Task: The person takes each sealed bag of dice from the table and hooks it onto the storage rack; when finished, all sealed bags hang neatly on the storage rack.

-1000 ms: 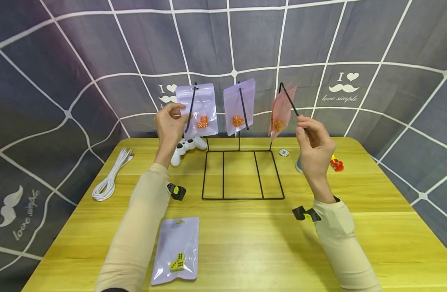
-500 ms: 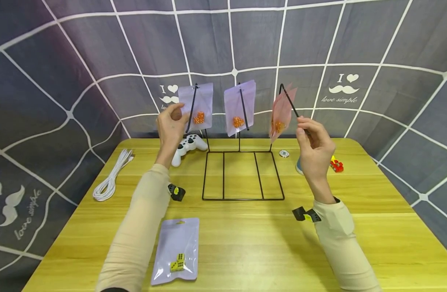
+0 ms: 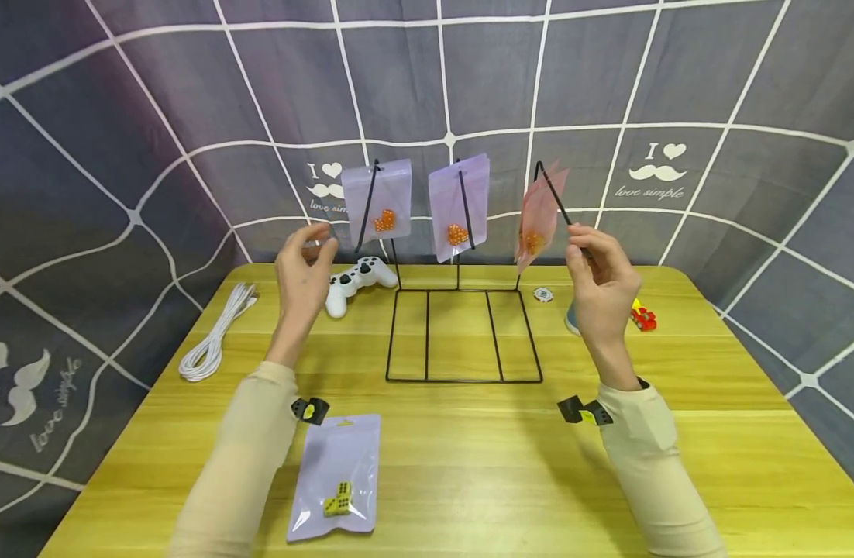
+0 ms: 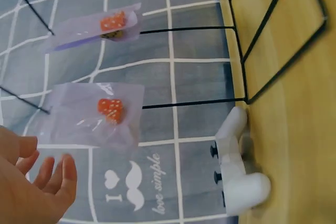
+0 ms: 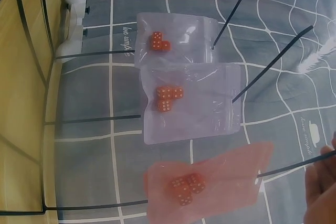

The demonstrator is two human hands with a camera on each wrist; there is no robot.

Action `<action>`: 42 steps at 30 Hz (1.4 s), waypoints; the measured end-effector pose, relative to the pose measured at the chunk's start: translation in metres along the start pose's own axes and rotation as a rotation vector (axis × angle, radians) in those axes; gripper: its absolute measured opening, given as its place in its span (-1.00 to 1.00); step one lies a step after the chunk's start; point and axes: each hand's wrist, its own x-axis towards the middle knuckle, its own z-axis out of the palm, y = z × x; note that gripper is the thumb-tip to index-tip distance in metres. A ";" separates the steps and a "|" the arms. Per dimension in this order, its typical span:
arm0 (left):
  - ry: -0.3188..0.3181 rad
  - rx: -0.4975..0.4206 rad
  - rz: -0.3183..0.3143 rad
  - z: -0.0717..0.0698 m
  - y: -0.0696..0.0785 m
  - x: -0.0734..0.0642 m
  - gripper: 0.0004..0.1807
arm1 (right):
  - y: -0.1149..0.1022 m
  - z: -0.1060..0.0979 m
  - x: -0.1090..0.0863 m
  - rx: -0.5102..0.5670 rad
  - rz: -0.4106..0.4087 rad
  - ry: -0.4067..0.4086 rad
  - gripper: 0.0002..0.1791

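A black wire rack (image 3: 462,380) stands on the table with three hooks. Its left hook carries a pale purple zip bag (image 3: 394,190) with orange dice. Another purple bag (image 3: 446,198) of orange dice hangs on the middle hook, and a pink bag (image 5: 220,177) on the right one. My left hand (image 3: 297,283) is just left of the left bag, fingers loosely bent around nothing; the left wrist view shows a gap between its fingers (image 4: 68,177) and the bag. My right hand (image 3: 606,287) pinches the front end of the right hook between thumb and fingers.
A purple bag (image 3: 329,457) with yellow dice lies at the table's front left. Behind my left hand is a white game controller (image 3: 360,280), with a coiled white cable (image 3: 214,337) further left. A poker chip (image 3: 542,294) and red toy car (image 3: 643,317) lie right of the rack.
My left hand has let go of the left bag and drawn back to the left and down. That bag has swung slightly on its hook. My right hand has stayed put.
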 end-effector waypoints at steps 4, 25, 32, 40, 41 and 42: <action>-0.024 -0.082 -0.045 -0.022 0.001 -0.026 -0.76 | 0.000 -0.001 -0.001 0.014 0.010 -0.003 -0.90; -0.604 0.175 -0.246 -0.081 0.021 -0.126 -0.71 | 0.016 -0.004 0.001 -0.006 -0.011 -0.012 -0.90; -0.632 0.204 -0.397 -0.100 0.014 -0.158 -0.65 | 0.013 -0.001 0.002 0.000 -0.003 -0.009 -0.90; -0.688 0.274 -0.532 -0.114 0.002 -0.184 -0.56 | 0.003 0.001 0.003 -0.011 -0.004 -0.006 -0.90; -0.689 0.297 -0.538 -0.115 0.000 -0.187 -0.54 | 0.003 0.001 0.003 -0.010 -0.001 -0.006 -0.90; -0.690 0.320 -0.541 -0.116 -0.002 -0.188 -0.53 | 0.003 0.000 0.003 -0.010 0.003 -0.008 -0.90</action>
